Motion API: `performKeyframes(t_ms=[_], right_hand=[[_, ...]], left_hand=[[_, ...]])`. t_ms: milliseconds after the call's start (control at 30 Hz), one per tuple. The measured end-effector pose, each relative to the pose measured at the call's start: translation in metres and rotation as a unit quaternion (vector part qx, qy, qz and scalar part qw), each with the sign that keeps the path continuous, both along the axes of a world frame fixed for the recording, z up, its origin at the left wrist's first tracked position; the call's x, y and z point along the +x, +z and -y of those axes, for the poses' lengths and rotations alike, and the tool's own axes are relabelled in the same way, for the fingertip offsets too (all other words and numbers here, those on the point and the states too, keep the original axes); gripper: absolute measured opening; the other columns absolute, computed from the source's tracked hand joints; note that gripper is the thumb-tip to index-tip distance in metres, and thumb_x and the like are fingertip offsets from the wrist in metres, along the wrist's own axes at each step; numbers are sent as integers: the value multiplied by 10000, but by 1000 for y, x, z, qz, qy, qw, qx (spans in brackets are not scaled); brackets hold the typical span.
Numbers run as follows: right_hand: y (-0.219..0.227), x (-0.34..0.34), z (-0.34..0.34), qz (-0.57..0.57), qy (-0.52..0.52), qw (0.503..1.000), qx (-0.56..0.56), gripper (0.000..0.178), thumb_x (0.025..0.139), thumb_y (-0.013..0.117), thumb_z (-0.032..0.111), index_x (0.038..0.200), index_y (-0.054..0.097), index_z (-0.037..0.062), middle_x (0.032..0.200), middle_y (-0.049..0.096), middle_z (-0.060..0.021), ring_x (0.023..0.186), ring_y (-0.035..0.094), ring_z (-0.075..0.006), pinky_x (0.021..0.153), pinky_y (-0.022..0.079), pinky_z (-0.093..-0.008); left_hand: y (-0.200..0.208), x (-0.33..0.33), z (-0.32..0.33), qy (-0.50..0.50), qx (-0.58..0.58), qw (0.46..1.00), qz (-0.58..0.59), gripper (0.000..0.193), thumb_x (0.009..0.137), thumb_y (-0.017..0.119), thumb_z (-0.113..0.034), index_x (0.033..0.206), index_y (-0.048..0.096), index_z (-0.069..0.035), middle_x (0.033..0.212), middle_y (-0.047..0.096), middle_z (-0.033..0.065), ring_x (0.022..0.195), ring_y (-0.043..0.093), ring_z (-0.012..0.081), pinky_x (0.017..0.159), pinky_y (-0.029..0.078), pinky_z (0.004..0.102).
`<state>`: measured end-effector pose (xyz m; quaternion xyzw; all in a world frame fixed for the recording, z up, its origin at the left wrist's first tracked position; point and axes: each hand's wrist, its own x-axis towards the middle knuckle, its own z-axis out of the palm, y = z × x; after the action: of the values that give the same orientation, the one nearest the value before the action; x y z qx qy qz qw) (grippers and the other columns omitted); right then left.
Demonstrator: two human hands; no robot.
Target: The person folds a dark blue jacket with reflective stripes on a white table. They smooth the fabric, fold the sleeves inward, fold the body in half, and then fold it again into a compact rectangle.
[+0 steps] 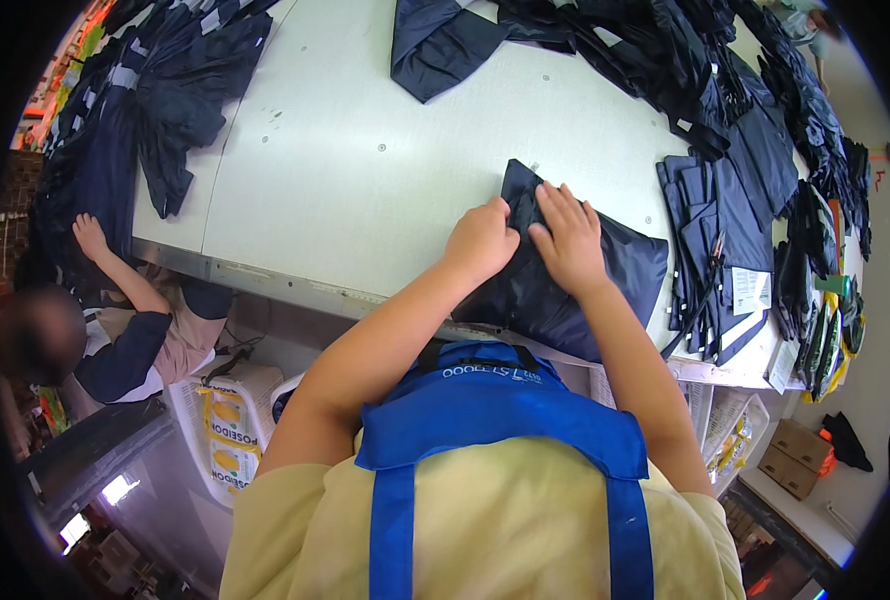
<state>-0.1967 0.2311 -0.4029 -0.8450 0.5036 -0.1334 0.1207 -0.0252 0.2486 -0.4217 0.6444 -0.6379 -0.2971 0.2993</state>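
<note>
A folded piece of dark, shiny fabric (pixel 625 275) lies at the near edge of the white table, partly overhanging toward me. At its left edge my left hand (pixel 482 240) is closed, thumb and fingers pinching the cloth. My right hand (pixel 570 235) lies flat on top of the same fabric with its fingers stretched out. A pointed corner of the cloth stands out beyond both hands. Parts of the fabric under my hands and forearms are hidden.
Folded dark fabric pieces (pixel 700 230) are stacked at the right, with a paper sheet (pixel 750 290) on them. More dark cloth (pixel 445 50) lies at the far side. Another person's hand (pixel 90 237) rests on cloth at the left. A white basket (pixel 190 420) with yellow-and-white packages stands below the table.
</note>
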Motion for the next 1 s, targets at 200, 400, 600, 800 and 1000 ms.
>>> performKeyframes(t_ms=[200, 400, 600, 800, 1000], right_hand=[[-7, 7, -16, -130, 22, 991, -11, 568, 870, 523, 421, 1339, 495, 103, 1417, 446, -71, 1376, 319, -231, 1109, 187, -503], [-36, 8, 10, -133, -18, 989, 56, 554, 811, 548, 269, 1281, 502, -22, 1417, 415, -175, 1421, 212, -272, 1128, 165, -521], [23, -41, -10, 409, -97, 880, 219, 278, 760, 639, 77, 1033, 639, 23, 1105, 607, -165, 1178, 501, -310, 1026, 349, -373], [38, -7, -90, 73, 197, 976, 54, 253, 699, 729, 194, 942, 669, 155, 872, 553, -28, 862, 537, -201, 745, 389, -338], [6, 3, -99, -19, 216, 976, -30, 91, 757, 565, 185, 825, 621, 165, 836, 513, -2, 813, 503, -173, 726, 376, -320]], left_hand=[[11, -15, 0, -10, -29, 992, -121, 330, 802, 558, -56, 1098, 412, -28, 673, 570, 131, 665, 606, 348, 594, 467, 431], [-1, -19, 4, -83, 33, 994, -58, 277, 819, 560, -68, 1073, 459, -26, 810, 633, 160, 721, 624, 359, 645, 494, 426], [8, -11, -13, -96, 28, 991, -83, 314, 835, 537, -68, 1139, 519, 9, 850, 632, 187, 847, 625, 346, 767, 490, 417], [3, -19, -11, -133, 79, 987, -38, 482, 829, 521, -81, 1301, 441, -28, 1028, 576, 206, 955, 578, 364, 836, 481, 400], [13, -25, 1, -159, 151, 976, 2, 652, 823, 527, -105, 1441, 319, -88, 1133, 510, 259, 990, 549, 383, 867, 473, 411]])
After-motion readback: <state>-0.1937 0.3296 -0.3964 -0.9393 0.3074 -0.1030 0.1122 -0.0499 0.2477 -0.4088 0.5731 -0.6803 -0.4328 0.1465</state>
